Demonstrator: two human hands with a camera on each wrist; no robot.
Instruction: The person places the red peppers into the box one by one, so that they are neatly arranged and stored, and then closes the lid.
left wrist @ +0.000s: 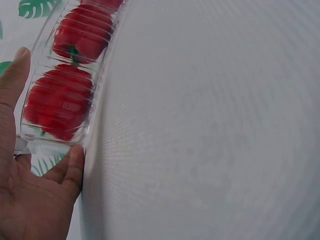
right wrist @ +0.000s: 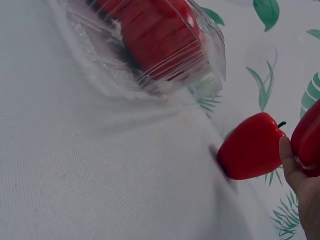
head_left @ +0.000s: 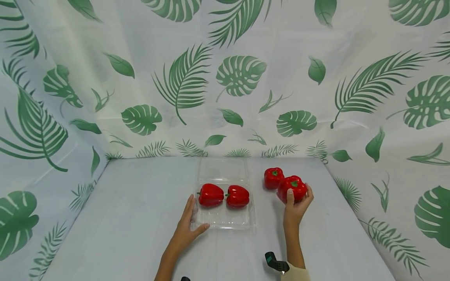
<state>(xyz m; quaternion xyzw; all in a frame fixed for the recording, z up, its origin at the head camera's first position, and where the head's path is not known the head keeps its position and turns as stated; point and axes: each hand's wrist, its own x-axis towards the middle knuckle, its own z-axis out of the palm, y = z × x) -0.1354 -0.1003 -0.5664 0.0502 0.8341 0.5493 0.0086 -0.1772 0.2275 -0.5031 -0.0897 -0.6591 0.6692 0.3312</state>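
Note:
My right hand point(head_left: 296, 210) grips a red bell pepper point(head_left: 292, 189), thumb on its near side and fingers round its right side. Just behind and left of it, another red bell pepper point(head_left: 273, 178) stands on the table, its green stem up. An open clear plastic clamshell container point(head_left: 225, 223) holds two red bell peppers point(head_left: 211, 195) lying on their sides in its back half. At the container's left side is my left hand point(head_left: 185, 226), fingers extended along the edge and thumb spread by the front left corner. In the left wrist view the fingertips point(left wrist: 76, 155) are at the container's end.
The container's clear lid point(head_left: 223, 168) lies folded back toward the rear wall. A white cloth with green leaves point(head_left: 197, 128) hangs behind the white table point(head_left: 140, 218) and on both sides. A black device point(head_left: 277, 263) is strapped on the right wrist.

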